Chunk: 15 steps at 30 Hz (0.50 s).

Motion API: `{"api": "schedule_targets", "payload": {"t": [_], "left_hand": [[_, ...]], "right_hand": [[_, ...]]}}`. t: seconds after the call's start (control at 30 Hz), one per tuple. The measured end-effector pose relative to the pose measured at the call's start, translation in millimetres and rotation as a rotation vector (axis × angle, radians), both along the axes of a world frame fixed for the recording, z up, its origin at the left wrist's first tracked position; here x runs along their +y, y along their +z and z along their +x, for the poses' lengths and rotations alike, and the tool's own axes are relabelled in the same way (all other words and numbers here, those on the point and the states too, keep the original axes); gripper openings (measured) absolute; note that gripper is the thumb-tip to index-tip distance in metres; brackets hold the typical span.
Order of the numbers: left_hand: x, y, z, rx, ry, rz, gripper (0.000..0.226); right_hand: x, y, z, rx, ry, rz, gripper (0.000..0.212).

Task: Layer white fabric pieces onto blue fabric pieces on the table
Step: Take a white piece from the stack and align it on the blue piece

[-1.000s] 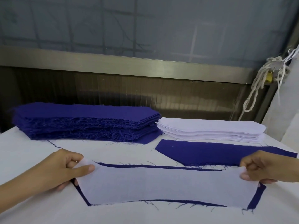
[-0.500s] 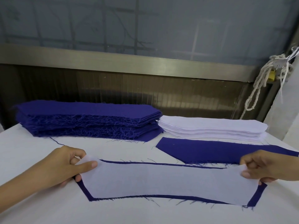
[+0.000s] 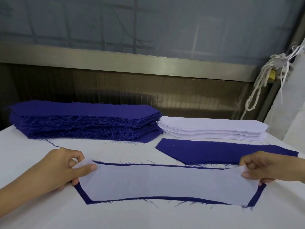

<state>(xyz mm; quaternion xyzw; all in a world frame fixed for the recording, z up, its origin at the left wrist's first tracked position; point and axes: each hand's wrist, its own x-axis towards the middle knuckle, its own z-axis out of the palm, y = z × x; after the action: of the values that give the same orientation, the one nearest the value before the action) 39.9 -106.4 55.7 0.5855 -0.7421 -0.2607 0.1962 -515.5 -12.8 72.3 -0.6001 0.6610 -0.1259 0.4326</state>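
Observation:
A white fabric piece lies over a blue fabric piece on the white table, with a blue border showing along the near, left and right edges. My left hand pinches the white piece's left end between thumb and fingers. My right hand pinches its right end. A second single blue piece lies flat just behind. Further back stand a thick stack of blue pieces on the left and a lower stack of white pieces on the right.
A metal rail and dark panel run behind the table's far edge. A knotted white rope hangs at the right, beside white cloth that borders the table's right side.
The white piece has slid slightly toward the far edge of the blue piece beneath, so more blue shows along the near edge. Both hands keep their pinch on its ends.

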Motion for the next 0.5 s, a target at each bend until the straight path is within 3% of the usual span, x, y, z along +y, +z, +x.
{"api": "schedule_targets", "payload": {"t": [0.33, 0.5], "left_hand": [[-7, -7, 5, -0.021, 0.000, -0.035, 0.044], [-12, -12, 10, -0.029, 0.004, -0.049, 0.050]], "right_hand": [[14, 12, 13, 0.117, 0.010, -0.022, 0.045], [15, 14, 15, 0.145, -0.026, -0.023, 0.012]]}}
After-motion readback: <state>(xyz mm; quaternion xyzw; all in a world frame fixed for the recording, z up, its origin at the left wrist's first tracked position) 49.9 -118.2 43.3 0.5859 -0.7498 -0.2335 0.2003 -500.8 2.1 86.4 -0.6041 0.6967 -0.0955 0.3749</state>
